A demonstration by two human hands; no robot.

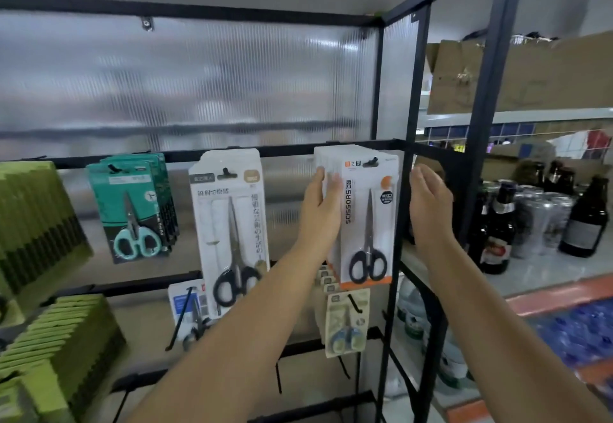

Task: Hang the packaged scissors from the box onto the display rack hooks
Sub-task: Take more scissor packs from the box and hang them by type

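On the rack's right hook: orange-edged scissors packs (368, 220) hung.
My left hand (321, 210): straight fingers touched the packs.
My right hand (429, 210): released, just beside them.

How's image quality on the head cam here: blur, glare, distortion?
Head view: wide-angle bending, the rack post leans inward; soft glare streaks on the ribbed back panel; edges smeared, the green packs at left blurred; centre sharper, SCISSORS text on the orange-trimmed pack readable; left hand and right hand slightly soft, no hard shadows.
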